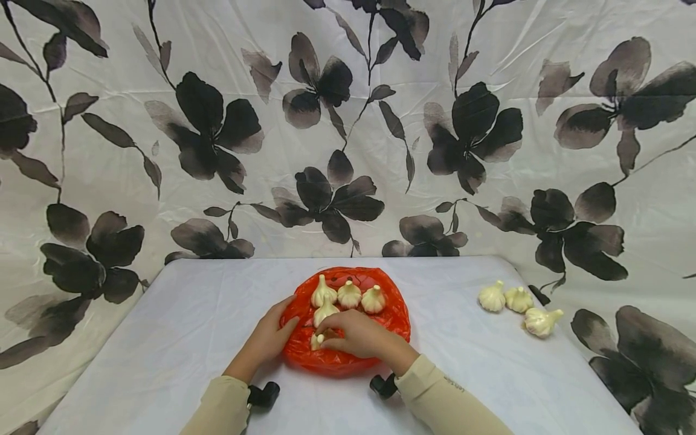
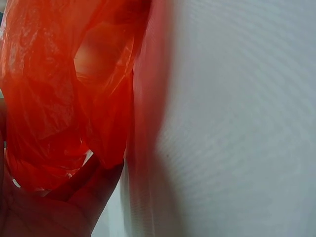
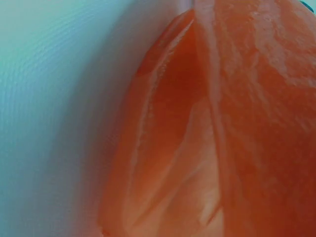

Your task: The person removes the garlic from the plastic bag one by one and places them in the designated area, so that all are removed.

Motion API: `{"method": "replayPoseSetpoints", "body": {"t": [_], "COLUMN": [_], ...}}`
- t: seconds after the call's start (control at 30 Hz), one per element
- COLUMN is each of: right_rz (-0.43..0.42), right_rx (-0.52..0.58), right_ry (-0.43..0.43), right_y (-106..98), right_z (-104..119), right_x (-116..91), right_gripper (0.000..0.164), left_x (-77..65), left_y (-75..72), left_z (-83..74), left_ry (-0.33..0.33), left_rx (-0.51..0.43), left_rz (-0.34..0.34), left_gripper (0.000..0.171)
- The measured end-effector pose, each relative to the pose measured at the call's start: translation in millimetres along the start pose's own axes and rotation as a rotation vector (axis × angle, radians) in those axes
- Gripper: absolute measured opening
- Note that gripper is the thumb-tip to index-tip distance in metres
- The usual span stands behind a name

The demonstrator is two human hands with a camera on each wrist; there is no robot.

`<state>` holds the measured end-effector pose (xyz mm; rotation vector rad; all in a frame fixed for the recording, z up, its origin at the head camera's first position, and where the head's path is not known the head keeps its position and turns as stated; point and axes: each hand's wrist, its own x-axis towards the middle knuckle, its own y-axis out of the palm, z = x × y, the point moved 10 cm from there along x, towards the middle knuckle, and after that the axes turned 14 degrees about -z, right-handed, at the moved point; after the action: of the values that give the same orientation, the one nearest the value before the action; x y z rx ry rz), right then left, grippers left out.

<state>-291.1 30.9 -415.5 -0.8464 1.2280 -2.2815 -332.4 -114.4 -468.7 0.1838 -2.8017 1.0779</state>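
A red plastic bag [image 1: 399,308], spread in a round shape with its sides raised, lies in the middle of the table. Several whole garlic bulbs [image 1: 349,295] sit in it, stalks mostly upward. My right hand [image 1: 359,335] reaches over the bag's near part and pinches a garlic bulb [image 1: 317,341] between thumb and fingers, which partly cover it. At the left side my left hand [image 1: 270,332] holds the bag's edge, thumb on the inner side and fingers [image 2: 94,195] around the outside. Red plastic [image 3: 266,123] fills much of the right wrist view.
Three more garlic bulbs [image 1: 541,322] lie together near the table's right edge. White cloth covers the table [image 1: 179,326]. Behind it hangs a pale curtain [image 1: 391,181] with dark printed flowers. Black wrist devices [image 1: 264,396] stick out below both sleeves.
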Motion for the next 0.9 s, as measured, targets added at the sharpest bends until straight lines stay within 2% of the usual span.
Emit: {"method": "replayPoseSetpoints", "body": {"t": [0.13, 0.4, 0.9], "right_rz": [-0.028, -0.149, -0.345], "right_rx": [0.003, 0.009, 0.054], "right_ry": [-0.009, -0.014, 0.011], "right_y": [-5, -24, -63], "right_z": [1, 0, -10], "right_x": [0, 0, -9], "right_gripper": [0.022, 0.027, 0.032], "left_x": [0.9, 2.4, 2.2], "left_y": [-0.4, -1.5, -0.1], "left_z": [-1.1, -2.4, -0.5], "left_ry": [0.011, 0.032, 0.019], "left_rx": [-0.005, -0.009, -0.005], "left_rz": [-0.003, -0.009, -0.009], "left_gripper": [0.059, 0.058, 0.059]}}
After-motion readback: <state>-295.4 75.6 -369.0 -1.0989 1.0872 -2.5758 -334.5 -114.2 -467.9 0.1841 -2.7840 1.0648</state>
